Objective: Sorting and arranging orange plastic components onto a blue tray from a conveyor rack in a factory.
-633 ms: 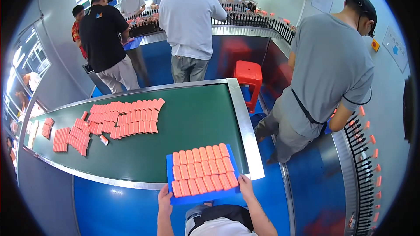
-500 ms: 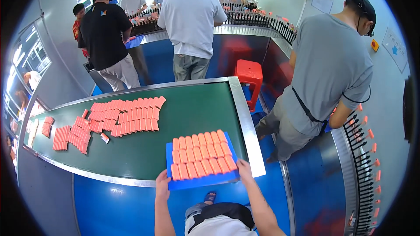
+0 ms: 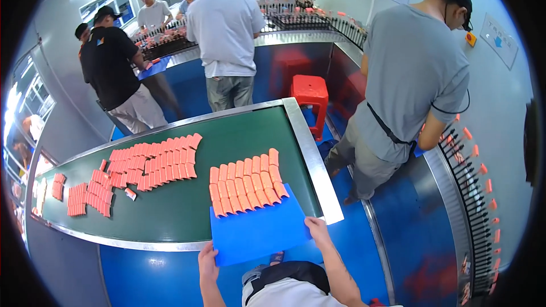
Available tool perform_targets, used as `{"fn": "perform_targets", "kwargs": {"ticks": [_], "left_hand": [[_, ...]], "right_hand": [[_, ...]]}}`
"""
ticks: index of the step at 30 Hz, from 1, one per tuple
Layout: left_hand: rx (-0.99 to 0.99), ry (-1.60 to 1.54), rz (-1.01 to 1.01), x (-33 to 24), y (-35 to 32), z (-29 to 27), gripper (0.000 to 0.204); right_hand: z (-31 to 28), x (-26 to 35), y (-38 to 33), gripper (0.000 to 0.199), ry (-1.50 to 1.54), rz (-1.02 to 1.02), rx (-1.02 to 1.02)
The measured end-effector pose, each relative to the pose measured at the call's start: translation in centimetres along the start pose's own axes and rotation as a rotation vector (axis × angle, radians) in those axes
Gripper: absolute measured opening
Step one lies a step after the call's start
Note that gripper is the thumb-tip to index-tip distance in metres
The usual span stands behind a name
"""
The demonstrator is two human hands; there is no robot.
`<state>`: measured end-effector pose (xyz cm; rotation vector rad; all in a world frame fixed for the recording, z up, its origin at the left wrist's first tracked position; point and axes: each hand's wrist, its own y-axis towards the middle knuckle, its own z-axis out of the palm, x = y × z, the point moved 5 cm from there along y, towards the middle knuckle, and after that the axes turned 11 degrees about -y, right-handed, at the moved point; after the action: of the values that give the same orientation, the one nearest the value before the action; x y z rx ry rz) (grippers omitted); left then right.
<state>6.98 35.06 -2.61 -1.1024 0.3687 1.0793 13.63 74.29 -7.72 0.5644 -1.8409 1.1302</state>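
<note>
My left hand (image 3: pixel 208 260) pinches the near left corner of a flat blue sheet (image 3: pixel 259 236). At its right side, my right hand (image 3: pixel 317 229) grips the edge with the thumb on top. The sheet overhangs the near metal edge of a table with a green surface (image 3: pixel 165 207). Rows of salmon-pink, curved plastic pieces (image 3: pixel 245 186) stand side by side just past the sheet's far edge. The nearest row touches or slightly overlaps that edge; I cannot tell how much still rests on it.
Further left on the green surface lie more blocks of pink pieces (image 3: pixel 168 162) and one loose piece with a white part (image 3: pixel 131 194). A red stool (image 3: pixel 310 91) stands beyond the table's right end. Several people work at a rack line (image 3: pixel 469 193) curving around the room.
The blue sheet has come toward me from under the pink pieces, which now sit mostly on the green surface. Both hands still hold the sheet. The view has shifted slightly.
</note>
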Motion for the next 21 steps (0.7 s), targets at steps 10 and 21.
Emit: {"fn": "perform_targets", "kwargs": {"ticks": [10, 21], "left_hand": [[0.208, 0.005, -0.012, -2.9, -1.9, 3.9, 0.046], [0.105, 0.385, -0.232, -1.9, -12.2, 5.4, 0.064]], "right_hand": [[-2.6, 3.6, -0.7, 0.028, -0.018, -0.041, 0.138], [-12.6, 3.1, -7.4, 0.029, 0.202, -0.017, 0.506]]}}
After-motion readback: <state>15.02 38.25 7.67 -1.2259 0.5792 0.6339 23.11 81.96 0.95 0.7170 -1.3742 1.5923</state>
